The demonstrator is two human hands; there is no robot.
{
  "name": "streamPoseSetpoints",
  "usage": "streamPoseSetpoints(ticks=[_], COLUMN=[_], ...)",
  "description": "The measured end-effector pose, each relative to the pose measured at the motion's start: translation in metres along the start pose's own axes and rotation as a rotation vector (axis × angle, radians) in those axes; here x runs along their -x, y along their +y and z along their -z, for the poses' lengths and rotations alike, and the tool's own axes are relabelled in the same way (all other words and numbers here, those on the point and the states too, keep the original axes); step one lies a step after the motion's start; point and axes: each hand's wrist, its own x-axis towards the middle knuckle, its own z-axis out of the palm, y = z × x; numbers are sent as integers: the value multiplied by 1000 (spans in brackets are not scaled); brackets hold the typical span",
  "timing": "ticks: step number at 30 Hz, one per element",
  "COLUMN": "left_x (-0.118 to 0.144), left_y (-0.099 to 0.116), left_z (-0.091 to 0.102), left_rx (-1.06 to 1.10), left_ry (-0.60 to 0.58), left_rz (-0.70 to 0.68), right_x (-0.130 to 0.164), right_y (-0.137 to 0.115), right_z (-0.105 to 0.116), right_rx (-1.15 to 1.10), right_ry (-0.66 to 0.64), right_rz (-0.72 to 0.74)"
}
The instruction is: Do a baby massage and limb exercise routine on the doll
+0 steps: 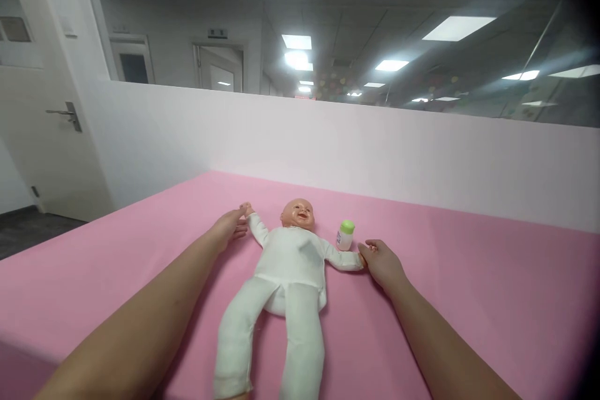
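A baby doll [285, 269] in a white one-piece suit lies on its back on a pink surface [469, 300], arms spread, legs pointing towards me. My left hand [229, 227] holds the doll's hand on the left side. My right hand [382, 262] grips the doll's other hand, on the right side. A small white bottle with a green cap [345, 235] stands upright just beyond the doll's right-side arm, close to my right hand.
A low white partition wall [375, 150] runs along the far edge of the pink surface. A white door with a metal handle [65, 115] stands at the left. Dark floor shows at the lower left, beside the surface's edge.
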Motion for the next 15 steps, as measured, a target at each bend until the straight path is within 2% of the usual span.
streamPoseSetpoints(ticks=[3,6,10,15], left_x=[1,3,1,-11], left_y=[-10,-14,-18,-29], left_z=[-7,-9,-12,-14], left_rx=[168,185,165,121], left_ry=[-115,-152,-129,-60], left_rz=[24,1,-40,-98], right_x=[-1,-1,2,8], right_y=[0,0,-2,-5], right_z=[4,6,6,11], right_rx=[81,174,267,401], right_ry=[-15,-35,-39,35], right_rz=[-18,-41,-32,-104])
